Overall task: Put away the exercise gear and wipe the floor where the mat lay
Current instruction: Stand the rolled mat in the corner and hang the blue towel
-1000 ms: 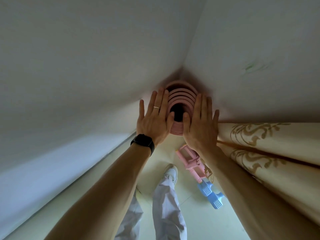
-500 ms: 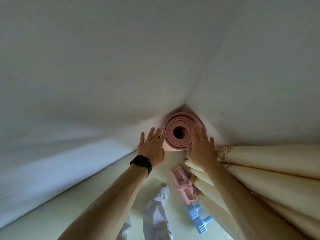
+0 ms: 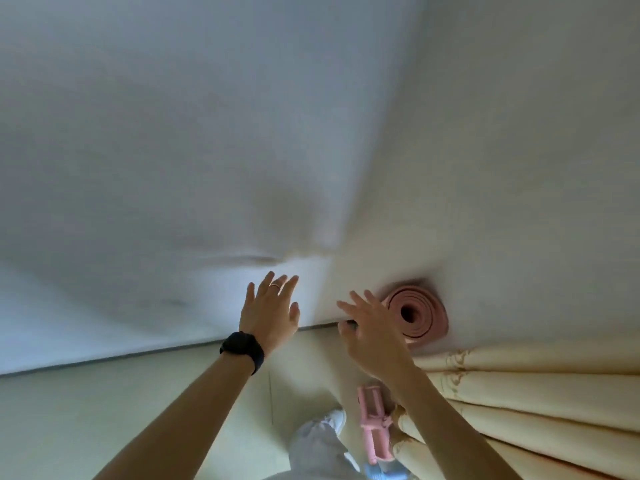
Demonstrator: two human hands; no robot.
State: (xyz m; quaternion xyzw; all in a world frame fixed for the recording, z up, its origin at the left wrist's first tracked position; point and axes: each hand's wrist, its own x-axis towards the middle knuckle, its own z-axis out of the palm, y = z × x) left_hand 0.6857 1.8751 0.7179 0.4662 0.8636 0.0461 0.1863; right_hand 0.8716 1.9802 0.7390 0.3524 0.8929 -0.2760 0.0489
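- The mat (image 3: 431, 325) step is looking pretty much wrapped up. It's standing on end in the corner, squeezed between the wall (image 3: 173, 168) and the curtain (image 3: 536, 393).
- The left grip (image 3: 270, 313) is hovering in front of the wall, fingers spread wide and holding nothing.
- The right grip (image 3: 375, 336) is spread open too, and it isn't holding anything. It's sitting just beside the mat's rim, and I can't tell if it's actually touching.
- The mat is showing its top end: pink, coiled in snug layers with a dark hole in the middle. It's looking stable to me.
- I'm guessing what's coming next is grabbing the pink gear (image 3: 372, 424) and blue gear (image 3: 379, 474) lying on the floor (image 3: 104, 410) by the curtain's foot. After that comes the wiping, which is going to need a cloth, and none is showing here.
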